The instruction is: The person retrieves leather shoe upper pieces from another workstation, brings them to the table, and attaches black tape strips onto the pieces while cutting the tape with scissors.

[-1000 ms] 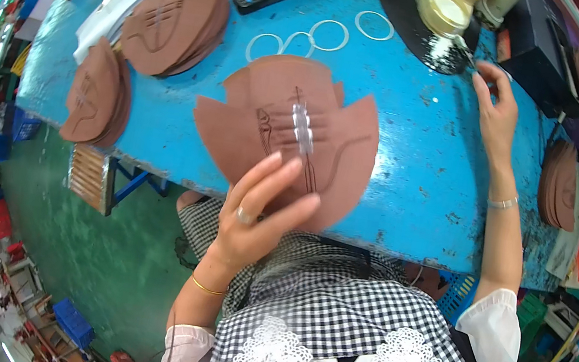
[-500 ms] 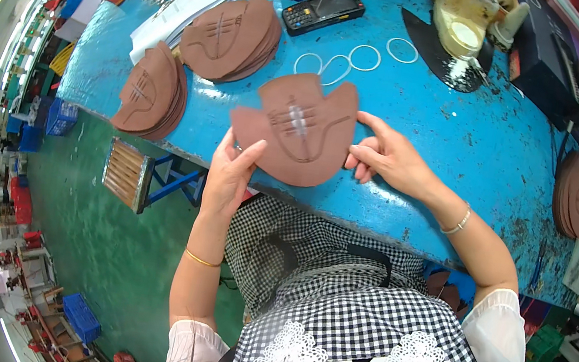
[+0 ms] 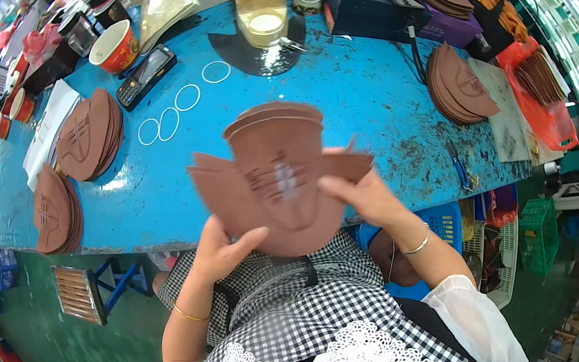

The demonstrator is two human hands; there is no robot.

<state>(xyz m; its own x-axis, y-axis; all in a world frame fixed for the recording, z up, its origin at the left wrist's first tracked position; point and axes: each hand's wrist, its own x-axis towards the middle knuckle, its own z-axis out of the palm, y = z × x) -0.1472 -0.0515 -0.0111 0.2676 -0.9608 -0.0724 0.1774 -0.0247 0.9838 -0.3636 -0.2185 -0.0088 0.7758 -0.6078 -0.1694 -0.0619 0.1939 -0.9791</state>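
Between my two hands is a small stack of brown shoe-upper pieces (image 3: 266, 211), held just past the table's near edge. Dark stitch-like lines and a pale patch mark the top piece. Several layers show along the far edge and at the side flaps. My left hand (image 3: 225, 248) grips the lower left of the stack, thumb on top. On the right flap, my right hand (image 3: 361, 190) is closed with its thumb on top. The fingers of both hands are partly hidden under the pieces.
Similar brown stacks lie at left (image 3: 90, 136), nearer left (image 3: 57, 210) and far right (image 3: 461, 87) on the blue table (image 3: 364, 80). A handheld device (image 3: 146, 76), white rings (image 3: 187, 97), a glue container (image 3: 261, 8) and blue-handled pliers (image 3: 460, 166) also lie there.
The view has swung to the right. The held brown pieces have tilted, and several layered edges now show. My right hand has shifted its grip onto the right flap; my left still holds the lower left.
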